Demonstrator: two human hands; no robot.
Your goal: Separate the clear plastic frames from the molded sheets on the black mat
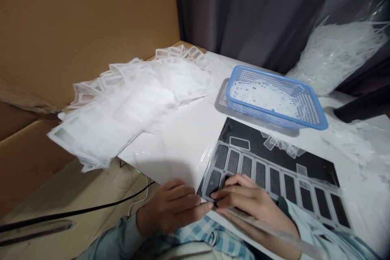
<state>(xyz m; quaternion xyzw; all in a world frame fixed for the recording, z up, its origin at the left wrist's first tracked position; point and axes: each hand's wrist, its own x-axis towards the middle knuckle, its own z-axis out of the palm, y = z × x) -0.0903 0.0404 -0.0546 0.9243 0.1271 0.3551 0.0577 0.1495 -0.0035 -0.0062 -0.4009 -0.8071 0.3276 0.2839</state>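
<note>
A clear plastic sheet (256, 156) with rows of rounded rectangular cut-outs lies on a black mat (323, 166). My right hand (250, 199) is closed at its near left corner, fingertips pressed on the sheet and thumb below its near edge. A long clear strip (258, 224) along that edge lifts over my right wrist. My left hand (173, 207) is closed too, fingers curled and the index fingertip at the same corner; its thumb is hidden. Small clear rectangular pieces (282, 146) lie loose on the mat behind the sheet.
Beyond the mat, a blue basket (315, 109) holds thin white plastic scraps. Stacked frosted plastic sheets (131, 105) cover the table's left side. A clear bag of scraps (341, 53) stands at the back right, near a dark cylinder (362, 105). Cables (91, 209) hang at lower left.
</note>
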